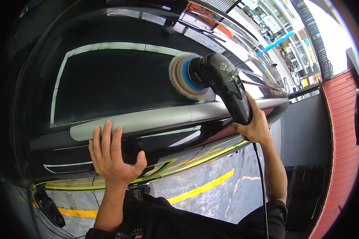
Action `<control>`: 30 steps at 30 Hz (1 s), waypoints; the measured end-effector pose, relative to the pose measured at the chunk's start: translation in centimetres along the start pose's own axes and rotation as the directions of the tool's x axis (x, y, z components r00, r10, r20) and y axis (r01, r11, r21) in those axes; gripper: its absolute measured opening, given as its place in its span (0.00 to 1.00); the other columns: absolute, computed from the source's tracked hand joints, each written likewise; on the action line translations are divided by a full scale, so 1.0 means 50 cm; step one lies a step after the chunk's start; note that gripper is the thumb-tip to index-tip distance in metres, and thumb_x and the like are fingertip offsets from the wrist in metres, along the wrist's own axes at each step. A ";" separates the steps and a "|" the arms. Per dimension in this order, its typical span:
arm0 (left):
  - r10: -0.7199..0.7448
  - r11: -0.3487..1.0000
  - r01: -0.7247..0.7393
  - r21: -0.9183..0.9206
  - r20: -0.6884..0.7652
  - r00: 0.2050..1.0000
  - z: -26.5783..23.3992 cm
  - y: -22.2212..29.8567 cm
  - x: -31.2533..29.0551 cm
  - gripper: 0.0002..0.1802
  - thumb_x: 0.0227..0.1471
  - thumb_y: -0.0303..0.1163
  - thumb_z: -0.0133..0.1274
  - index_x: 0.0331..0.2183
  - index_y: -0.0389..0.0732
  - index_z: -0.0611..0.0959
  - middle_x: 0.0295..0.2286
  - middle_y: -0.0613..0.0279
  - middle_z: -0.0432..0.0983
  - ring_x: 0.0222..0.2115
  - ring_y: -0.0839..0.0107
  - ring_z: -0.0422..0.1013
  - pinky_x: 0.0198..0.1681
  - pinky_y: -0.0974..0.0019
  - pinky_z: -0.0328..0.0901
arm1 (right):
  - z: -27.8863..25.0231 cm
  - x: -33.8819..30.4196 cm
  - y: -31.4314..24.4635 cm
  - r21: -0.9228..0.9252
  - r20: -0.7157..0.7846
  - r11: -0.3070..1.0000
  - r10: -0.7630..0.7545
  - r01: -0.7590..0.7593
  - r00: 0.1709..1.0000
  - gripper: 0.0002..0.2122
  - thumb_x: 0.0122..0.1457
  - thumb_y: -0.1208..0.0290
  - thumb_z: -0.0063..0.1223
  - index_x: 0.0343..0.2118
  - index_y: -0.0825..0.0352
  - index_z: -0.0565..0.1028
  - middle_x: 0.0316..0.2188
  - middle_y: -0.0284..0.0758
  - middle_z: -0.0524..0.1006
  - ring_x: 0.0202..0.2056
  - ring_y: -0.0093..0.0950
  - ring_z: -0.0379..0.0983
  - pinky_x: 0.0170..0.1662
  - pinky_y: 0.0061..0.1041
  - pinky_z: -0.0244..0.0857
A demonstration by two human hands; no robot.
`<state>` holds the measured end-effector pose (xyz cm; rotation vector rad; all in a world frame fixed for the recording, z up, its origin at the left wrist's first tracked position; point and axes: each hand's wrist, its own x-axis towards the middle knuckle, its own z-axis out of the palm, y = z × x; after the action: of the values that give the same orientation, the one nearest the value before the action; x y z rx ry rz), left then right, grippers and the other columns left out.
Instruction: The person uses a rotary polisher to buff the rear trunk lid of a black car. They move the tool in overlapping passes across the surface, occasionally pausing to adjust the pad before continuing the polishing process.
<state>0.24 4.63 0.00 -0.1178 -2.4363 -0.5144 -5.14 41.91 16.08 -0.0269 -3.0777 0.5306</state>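
Note:
A black car roof [115, 79], glossy and full of reflections, fills the upper left and middle. Along its near side runs a silver roof rail [159, 120]. My left hand [115, 159] rests against the car's side with fingers spread, the fingertips on the rail; it holds nothing. In my right hand [255, 125] is the handle of a black power polisher [225, 81], fingers wrapped round it. Its round pad [182, 77], with a blue backing ring and a pale, blurred rim, is tilted against the roof just beyond the rail.
From the handle a black cord [262, 179] hangs past my right forearm. A black side mirror [50, 209] sticks out at the lower left. The grey floor carries a yellow stripe [201, 188]. At the right stands a red ribbed wall [345, 119]; a street lies beyond, upper right.

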 end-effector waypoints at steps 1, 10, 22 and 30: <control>0.001 1.000 -0.001 0.008 0.002 1.000 0.000 0.002 0.001 0.36 0.48 0.55 0.53 0.53 0.41 0.84 0.59 0.50 0.76 0.63 0.44 0.68 0.63 0.41 0.61 | -0.005 0.000 0.003 -0.008 -0.006 1.000 0.009 -0.009 1.000 0.50 0.39 0.71 0.72 0.71 0.63 0.60 0.43 0.53 0.82 0.43 0.48 0.83 0.52 0.38 0.73; 0.034 0.999 -0.035 0.020 0.048 0.998 -0.004 -0.002 -0.001 0.37 0.51 0.52 0.51 0.55 0.35 0.80 0.59 0.45 0.74 0.64 0.40 0.65 0.66 0.41 0.60 | -0.004 0.002 0.076 0.004 -0.037 1.000 0.002 -0.002 0.999 0.50 0.38 0.72 0.71 0.70 0.69 0.61 0.44 0.52 0.82 0.44 0.44 0.83 0.53 0.35 0.73; 0.059 0.998 -0.061 0.020 0.092 0.994 -0.002 -0.011 -0.003 0.39 0.52 0.52 0.51 0.57 0.32 0.77 0.61 0.41 0.71 0.66 0.37 0.61 0.68 0.40 0.58 | -0.017 0.029 0.106 -0.014 0.009 0.999 -0.034 0.034 0.999 0.50 0.38 0.72 0.70 0.70 0.67 0.60 0.44 0.52 0.82 0.43 0.47 0.83 0.52 0.36 0.73; 0.059 0.998 -0.061 0.014 0.098 0.993 0.001 -0.015 -0.009 0.40 0.51 0.50 0.51 0.58 0.32 0.76 0.61 0.40 0.70 0.66 0.37 0.60 0.69 0.40 0.56 | -0.012 0.036 0.118 -0.037 -0.051 0.996 -0.078 0.076 0.996 0.48 0.39 0.74 0.68 0.70 0.65 0.61 0.45 0.52 0.82 0.43 0.48 0.83 0.52 0.37 0.73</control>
<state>0.38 3.98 -0.57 -0.2126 -2.5231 -0.4709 -6.87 47.71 14.68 0.0762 -3.0226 0.4656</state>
